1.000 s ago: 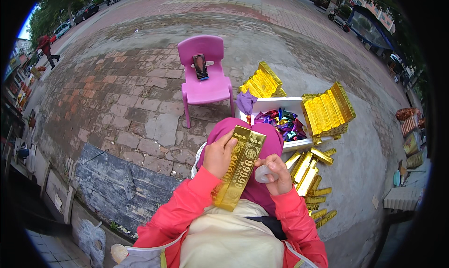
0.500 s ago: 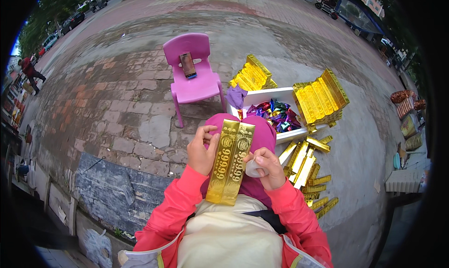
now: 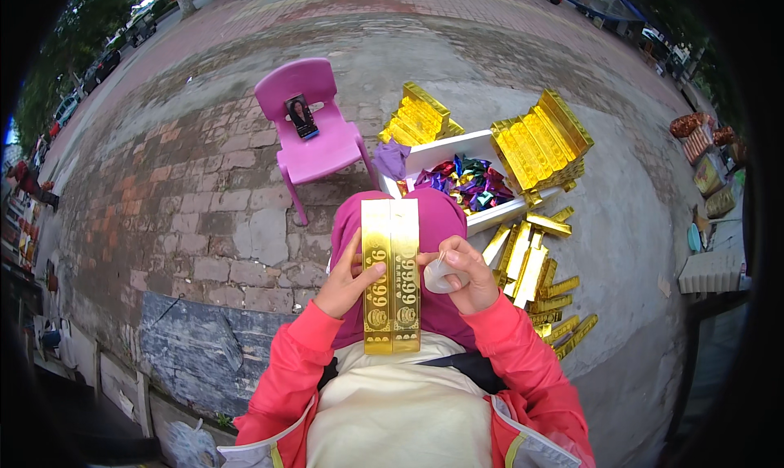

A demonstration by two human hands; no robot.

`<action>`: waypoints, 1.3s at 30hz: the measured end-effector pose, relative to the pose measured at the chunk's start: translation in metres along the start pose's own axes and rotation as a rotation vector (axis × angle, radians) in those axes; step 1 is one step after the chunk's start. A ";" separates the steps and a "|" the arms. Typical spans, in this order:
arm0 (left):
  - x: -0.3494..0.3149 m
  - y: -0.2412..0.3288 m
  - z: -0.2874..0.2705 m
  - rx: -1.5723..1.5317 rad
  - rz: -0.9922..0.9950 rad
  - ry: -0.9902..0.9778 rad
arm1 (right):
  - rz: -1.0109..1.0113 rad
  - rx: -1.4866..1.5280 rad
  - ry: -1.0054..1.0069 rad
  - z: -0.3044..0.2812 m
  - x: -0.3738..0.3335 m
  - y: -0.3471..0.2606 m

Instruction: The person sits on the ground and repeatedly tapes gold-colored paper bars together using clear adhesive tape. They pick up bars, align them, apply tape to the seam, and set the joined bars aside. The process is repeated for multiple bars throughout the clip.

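A pair of long gold paper bars (image 3: 390, 276), shiny and printed, lies side by side over my lap, the far ends on my purple trouser legs (image 3: 347, 223). My left hand (image 3: 349, 282) grips the pair from the left edge, thumb on the printed face and fingers partly hidden behind. In my right hand (image 3: 469, 274) is a roll of clear tape (image 3: 443, 277), pinched between thumb and fingers close to the right edge of the bars. One fingertip of that hand seems to reach the edge; whether tape is stuck there I cannot tell.
Beyond my knees stands a white box (image 3: 445, 151) with colourful foil pieces (image 3: 469, 180). Gold stacks (image 3: 543, 145) rest by it, and loose gold bars (image 3: 539, 276) lie on the ground to the right. A pink chair (image 3: 314, 145) holds a phone (image 3: 301, 117). A dark board (image 3: 204, 349) lies at left.
The gold bars have been turned end for end, their round emblems now at the near end. My left hand has shifted its hold, thumb now over the face. The tape stays in my right hand.
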State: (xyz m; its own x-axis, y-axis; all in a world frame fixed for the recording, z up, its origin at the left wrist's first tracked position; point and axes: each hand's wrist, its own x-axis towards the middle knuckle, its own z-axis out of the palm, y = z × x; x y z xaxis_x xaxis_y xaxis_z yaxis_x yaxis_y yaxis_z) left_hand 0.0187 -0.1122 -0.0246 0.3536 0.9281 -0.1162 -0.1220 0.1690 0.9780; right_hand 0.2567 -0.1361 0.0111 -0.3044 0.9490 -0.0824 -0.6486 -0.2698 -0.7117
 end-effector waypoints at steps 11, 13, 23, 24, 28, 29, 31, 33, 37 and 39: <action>0.135 0.067 -0.075 -0.757 0.126 -0.037 | -0.542 0.023 0.161 -0.048 -0.014 -0.118; 0.170 0.068 -0.076 -0.751 0.142 0.028 | -0.576 0.086 0.216 -0.060 -0.018 -0.129; 0.290 -0.021 -0.034 -0.837 -0.303 0.535 | -0.411 0.003 0.417 -0.063 0.049 -0.100; 0.292 -0.029 -0.039 -0.822 -0.290 0.547 | -0.390 -0.004 0.389 -0.063 0.056 -0.097; 0.289 -0.061 -0.053 -0.850 -0.290 0.605 | -0.327 -0.072 0.378 -0.061 0.077 -0.085; 0.287 -0.067 -0.054 -0.865 -0.277 0.569 | -0.307 -0.090 0.404 -0.061 0.080 -0.082; 0.287 -0.078 -0.053 -0.894 -0.325 0.601 | -0.288 -0.107 0.454 -0.060 0.086 -0.076; 0.287 -0.085 -0.055 -0.909 -0.350 0.623 | -0.266 -0.123 0.466 -0.062 0.089 -0.072; 0.283 -0.088 -0.065 -0.911 -0.220 0.715 | -0.238 -0.129 0.462 -0.068 0.097 -0.060; 0.277 -0.087 -0.070 -0.889 -0.075 0.803 | -0.232 -0.128 0.446 -0.070 0.099 -0.052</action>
State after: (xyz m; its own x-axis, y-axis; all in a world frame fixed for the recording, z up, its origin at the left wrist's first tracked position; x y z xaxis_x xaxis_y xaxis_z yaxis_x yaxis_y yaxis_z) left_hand 0.0620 0.1538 -0.1536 -0.2534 0.7947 -0.5516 -0.8349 0.1084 0.5396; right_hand 0.3093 -0.0167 -0.0084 0.1824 0.9662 -0.1822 -0.5643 -0.0489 -0.8241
